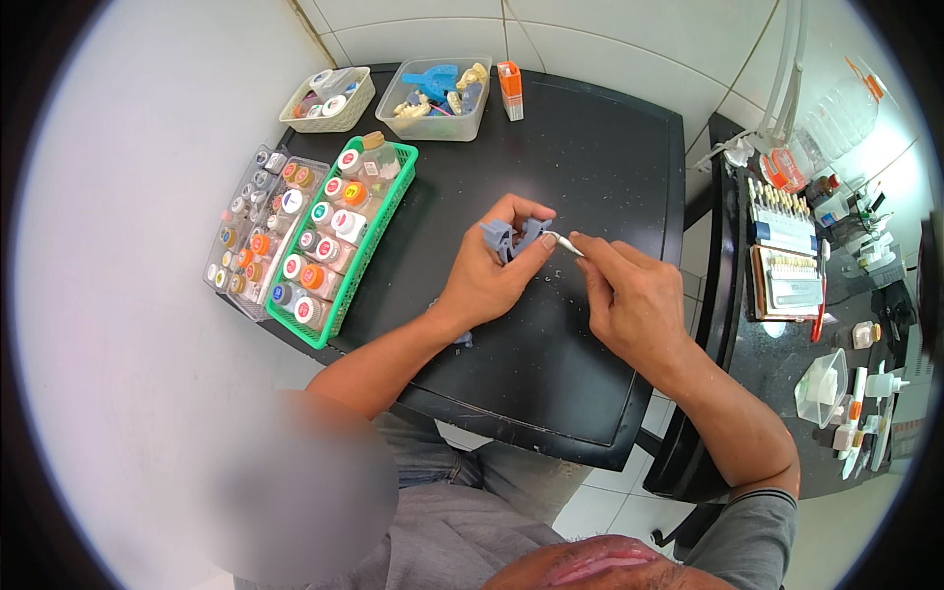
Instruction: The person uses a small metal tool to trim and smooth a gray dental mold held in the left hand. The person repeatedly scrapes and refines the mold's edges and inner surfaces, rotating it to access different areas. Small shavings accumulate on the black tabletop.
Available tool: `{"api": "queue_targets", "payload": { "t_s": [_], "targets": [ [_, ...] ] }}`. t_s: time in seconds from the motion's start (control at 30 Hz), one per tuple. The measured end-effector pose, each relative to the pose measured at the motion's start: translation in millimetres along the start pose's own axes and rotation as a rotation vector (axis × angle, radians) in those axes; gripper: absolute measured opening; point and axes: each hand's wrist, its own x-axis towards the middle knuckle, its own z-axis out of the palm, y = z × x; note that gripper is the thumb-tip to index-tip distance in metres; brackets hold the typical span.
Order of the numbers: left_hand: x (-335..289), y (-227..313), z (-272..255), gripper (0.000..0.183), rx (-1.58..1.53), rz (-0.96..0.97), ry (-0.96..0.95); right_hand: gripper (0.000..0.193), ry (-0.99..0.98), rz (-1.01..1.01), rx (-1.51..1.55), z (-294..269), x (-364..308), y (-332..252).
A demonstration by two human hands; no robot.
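Note:
My left hand [484, 278], above the middle of the black table, grips a small blue-grey piece with an open, angular frame, which looks like a dental model [501, 239]. Thumb and fingers close round it from both sides. From the right, my right hand [637, 303] pinches a slim white tool [564, 243] whose narrow end meets the model beside my left thumb. What kind of tool it is, I cannot make out. Partly hidden under my left forearm lies another blue-grey piece [463, 339]. Pale crumbs dot the tabletop below the hands.
A green basket [370, 246] of capped jars and a clear tray [258, 307] of small bottles line the table's left side. Behind stand a cream basket [351, 114], a clear tub [433, 128] of dental pieces and an orange-white box [510, 90]. Tooth shade guides [787, 285] lie on the right-hand counter.

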Motion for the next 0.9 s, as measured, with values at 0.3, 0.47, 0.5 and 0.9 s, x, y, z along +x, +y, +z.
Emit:
{"api": "queue_targets", "payload": {
  "t_s": [0.3,0.47,0.5,0.9],
  "targets": [
    [-2.7,0.5,-5.4,0.021,0.025,-0.015,0.027,0.025,-0.003,-0.022,-0.030,4.1,3.3,-4.8],
    [-4.3,2.1,-9.4,0.019,0.035,-0.012,0.040,0.029,0.010,-0.067,-0.104,5.6,3.3,-9.2],
    [-4.3,3.1,-10.4,0.019,0.034,-0.027,0.036,0.029,0.019,-0.075,-0.114,5.8,3.2,-9.5],
    [3.4,-0.1,-9.0,0.028,-0.038,-0.042,-0.034,0.028,0.025,-0.095,-0.109,-2.3,7.7,-2.0]
  ]
}}
